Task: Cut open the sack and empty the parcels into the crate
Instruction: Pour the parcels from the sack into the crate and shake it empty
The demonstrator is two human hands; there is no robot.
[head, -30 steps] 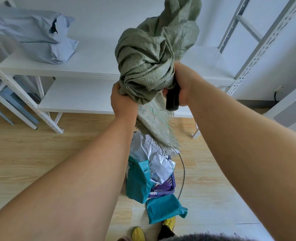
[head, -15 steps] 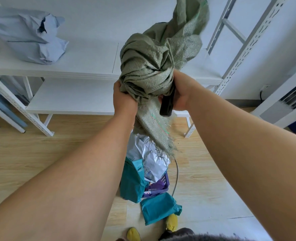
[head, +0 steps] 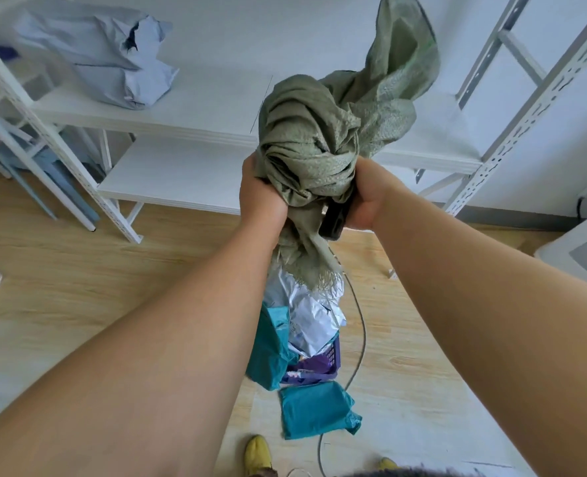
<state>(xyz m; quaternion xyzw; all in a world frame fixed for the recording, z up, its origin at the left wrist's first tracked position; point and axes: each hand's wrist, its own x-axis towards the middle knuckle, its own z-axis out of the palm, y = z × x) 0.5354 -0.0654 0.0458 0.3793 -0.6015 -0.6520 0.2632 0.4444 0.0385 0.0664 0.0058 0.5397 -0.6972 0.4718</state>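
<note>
A crumpled green woven sack is bunched up in front of me, its frayed cut end hanging down. My left hand grips the bundle from the left. My right hand grips it from the right and also holds a black cutter against the cloth. Far below on the floor stands a purple crate filled with silver and teal parcels. One teal parcel lies on the floor beside the crate, nearer to me.
White metal shelving stands behind the sack, with a grey-blue bag on its upper board. A grey cable runs over the wooden floor past the crate. Yellow shoes show at the bottom. A white appliance stands right.
Both hands have squeezed the sack into a tighter ball and brought it lower and a little right. The view has swung left, so more shelving shows.
</note>
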